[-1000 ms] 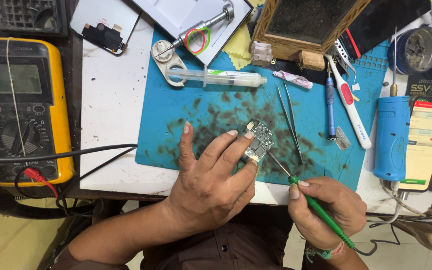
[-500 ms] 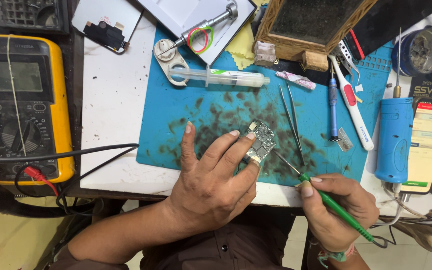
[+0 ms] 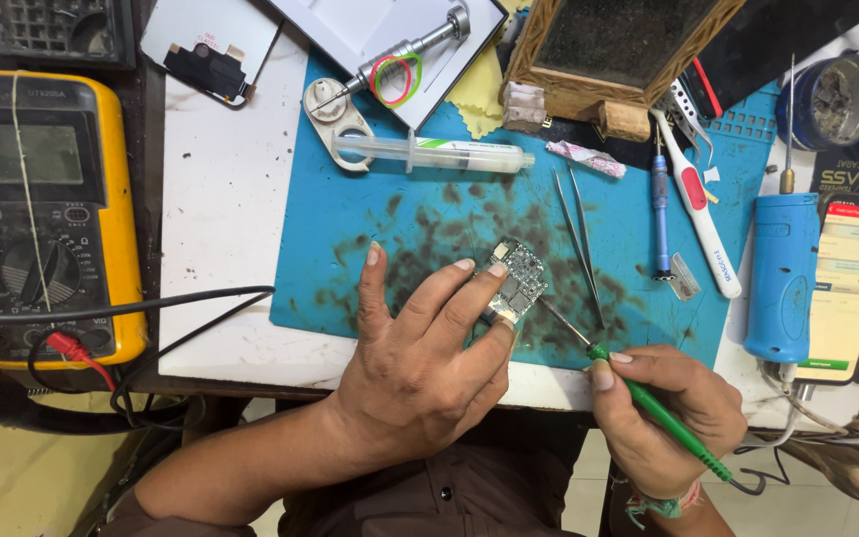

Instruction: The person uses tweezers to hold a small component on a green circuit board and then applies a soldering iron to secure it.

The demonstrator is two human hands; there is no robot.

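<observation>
My left hand (image 3: 425, 348) pinches a small circuit board (image 3: 519, 278) between thumb and fingers, holding it tilted just above the stained blue work mat (image 3: 370, 229). My right hand (image 3: 663, 413) grips a thin green-handled soldering iron (image 3: 648, 403) like a pen. Its metal tip points up and left and reaches the lower right edge of the board. Steel tweezers (image 3: 581, 244) lie on the mat just right of the board.
A yellow multimeter (image 3: 47, 214) with black and red leads sits at the left. A syringe (image 3: 439, 154), a blue pen tool (image 3: 659, 214), a white-and-red tool (image 3: 700, 224), a blue cylindrical tool (image 3: 779, 278), a phone (image 3: 850, 293) and a wooden box (image 3: 618, 45) surround the mat.
My right hand has slid a little to the right and down with the iron, while its tip stays by the board. My left hand still holds the board in the same place.
</observation>
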